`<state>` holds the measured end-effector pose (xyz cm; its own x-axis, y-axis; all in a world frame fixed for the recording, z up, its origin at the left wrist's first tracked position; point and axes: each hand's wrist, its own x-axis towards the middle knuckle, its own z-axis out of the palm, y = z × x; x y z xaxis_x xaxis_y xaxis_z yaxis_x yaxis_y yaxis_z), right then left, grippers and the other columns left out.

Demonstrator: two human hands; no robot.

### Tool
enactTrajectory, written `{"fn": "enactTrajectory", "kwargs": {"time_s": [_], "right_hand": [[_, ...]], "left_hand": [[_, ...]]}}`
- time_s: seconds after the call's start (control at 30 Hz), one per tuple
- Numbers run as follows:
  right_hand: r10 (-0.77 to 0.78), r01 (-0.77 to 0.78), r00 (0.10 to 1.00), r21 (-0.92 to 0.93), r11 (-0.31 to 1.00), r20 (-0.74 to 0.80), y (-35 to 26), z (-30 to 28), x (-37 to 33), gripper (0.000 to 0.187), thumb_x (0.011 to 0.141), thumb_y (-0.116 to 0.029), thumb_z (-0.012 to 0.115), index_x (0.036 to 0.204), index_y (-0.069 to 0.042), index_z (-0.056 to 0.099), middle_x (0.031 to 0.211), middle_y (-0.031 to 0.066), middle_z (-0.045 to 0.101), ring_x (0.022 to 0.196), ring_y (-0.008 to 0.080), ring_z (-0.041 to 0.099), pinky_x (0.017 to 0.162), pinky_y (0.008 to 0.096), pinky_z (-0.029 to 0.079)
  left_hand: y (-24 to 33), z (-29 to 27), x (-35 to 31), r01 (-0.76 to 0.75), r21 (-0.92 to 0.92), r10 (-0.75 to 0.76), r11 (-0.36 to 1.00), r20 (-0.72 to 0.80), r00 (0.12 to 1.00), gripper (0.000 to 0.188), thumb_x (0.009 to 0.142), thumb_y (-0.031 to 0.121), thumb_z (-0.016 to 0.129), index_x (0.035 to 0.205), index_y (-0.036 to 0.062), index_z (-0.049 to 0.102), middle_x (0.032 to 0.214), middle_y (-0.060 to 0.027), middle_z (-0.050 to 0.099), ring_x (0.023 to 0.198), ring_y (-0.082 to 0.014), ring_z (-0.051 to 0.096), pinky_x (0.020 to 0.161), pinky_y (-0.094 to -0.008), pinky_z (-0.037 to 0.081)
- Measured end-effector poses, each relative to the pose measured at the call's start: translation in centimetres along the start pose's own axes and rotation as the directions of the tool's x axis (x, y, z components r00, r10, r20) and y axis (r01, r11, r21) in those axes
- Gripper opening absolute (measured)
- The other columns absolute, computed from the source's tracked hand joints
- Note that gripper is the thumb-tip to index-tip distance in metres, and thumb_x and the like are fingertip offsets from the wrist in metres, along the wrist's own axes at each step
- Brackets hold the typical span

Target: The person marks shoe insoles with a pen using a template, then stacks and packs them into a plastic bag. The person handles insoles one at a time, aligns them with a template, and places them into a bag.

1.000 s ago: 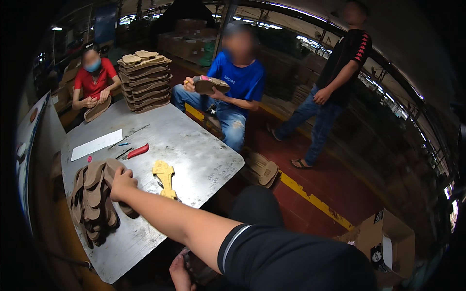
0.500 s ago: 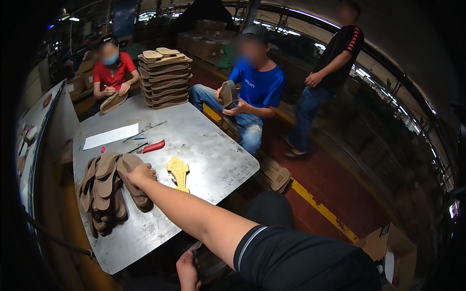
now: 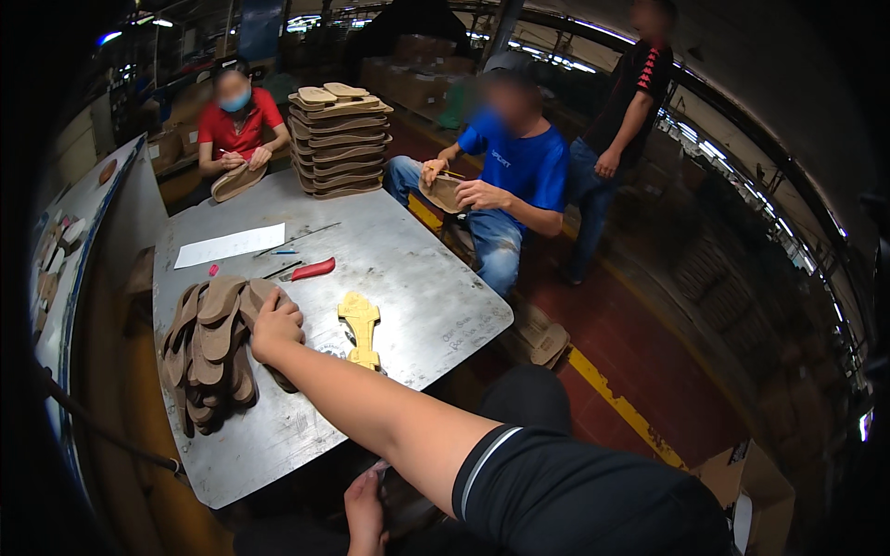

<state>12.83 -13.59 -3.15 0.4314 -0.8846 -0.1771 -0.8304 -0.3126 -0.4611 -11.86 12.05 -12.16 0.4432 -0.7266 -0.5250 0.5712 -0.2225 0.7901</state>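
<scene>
My right arm stretches across the metal table (image 3: 445, 287), and my right hand (image 3: 279, 328) is closed over the rightmost brown shoe sole (image 3: 256, 295), its fingers curled on the upper part. Beside it, a heap of similar brown soles (image 3: 216, 341) lies overlapped at the table's left front. Down below the front edge, my left hand (image 3: 364, 511) is closed, with a shiny greyish bit at its fingertips that is too dark to name. To the right of my right hand lies a yellow sole-shaped template (image 3: 360, 326) with side tabs.
A red-handled cutter (image 3: 312, 270), a blue pen (image 3: 286, 252) and a white paper sheet (image 3: 230, 246) lie farther back. A tall stack of soles (image 3: 339, 148) stands at the far edge. Two seated co-workers hold soles; another person stands behind. An open carton (image 3: 758, 496) is at lower right.
My right hand has its fingers further over the sole. The co-worker in blue has turned a sole flat and now has a thin yellow stick against it. The standing person has shifted left.
</scene>
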Motion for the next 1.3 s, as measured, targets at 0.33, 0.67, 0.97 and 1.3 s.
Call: {"fn": "enactTrajectory", "kwargs": {"time_s": [0.33, 0.67, 0.97, 1.3], "right_hand": [[-0.078, 0.146, 0.963, -0.258, 0.955, 0.256, -0.1, -6.0, -1.4, 0.119, 0.086, -0.019, 0.094, 0.179, -0.028, 0.019, 0.173, 0.037, 0.029, 0.141, 0.0602, 0.058, 0.101, 0.0733, 0.061], [-0.127, 0.177, 0.962, -0.2, 0.964, 0.242, 1.7, -6.8, -1.7, 0.135, 0.082, -0.016, 0.097, 0.183, -0.028, 0.01, 0.156, 0.0288, 0.062, 0.141, 0.046, 0.066, 0.105, 0.0623, 0.064], [-0.239, 0.265, 0.944, -0.093, 0.96, 0.227, 4.3, -6.9, -3.1, 0.114, 0.089, -0.012, 0.087, 0.181, -0.024, 0.022, 0.156, 0.031, 0.062, 0.142, 0.0453, 0.066, 0.111, 0.0545, 0.061], [-0.41, 0.273, 0.88, 0.451, 0.85, 0.239, 11.7, -9.1, -5.6, 0.138, 0.065, -0.017, 0.102, 0.173, -0.005, 0.017, 0.144, 0.0307, 0.067, 0.13, 0.0429, 0.071, 0.108, 0.0464, 0.061]], "left_hand": [[1.0, -0.3, -1.1, 0.024, -0.076, -0.027, 0.997, -0.049, 0.998, 0.032, 0.12, 0.025, 0.06, 0.13, 0.0047, 0.083, 0.079, 0.0055, 0.062, 0.067, -0.0052, 0.051, 0.061, -0.0242, 0.041], [-2.1, -0.6, 1.2, -0.066, -0.031, 0.066, 0.997, 0.009, 0.998, 0.034, 0.12, 0.023, 0.057, 0.13, 0.0002, 0.081, 0.098, -0.0023, 0.079, 0.079, -0.0117, 0.068, 0.074, -0.0284, 0.056], [2.0, 0.0, -1.0, 0.051, -0.05, -0.054, 0.997, -0.051, 0.997, 0.032, 0.121, 0.026, 0.058, 0.129, 0.0083, 0.083, 0.072, 0.0093, 0.053, 0.055, -0.0039, 0.043, 0.049, -0.0245, 0.033], [-0.9, -0.5, 0.7, -0.051, 0.112, 0.059, 0.992, -0.078, 0.995, 0.035, 0.118, 0.03, 0.064, 0.138, 0.0063, 0.078, 0.088, 0.0008, 0.069, 0.075, -0.0128, 0.063, 0.072, -0.0295, 0.053]]}}
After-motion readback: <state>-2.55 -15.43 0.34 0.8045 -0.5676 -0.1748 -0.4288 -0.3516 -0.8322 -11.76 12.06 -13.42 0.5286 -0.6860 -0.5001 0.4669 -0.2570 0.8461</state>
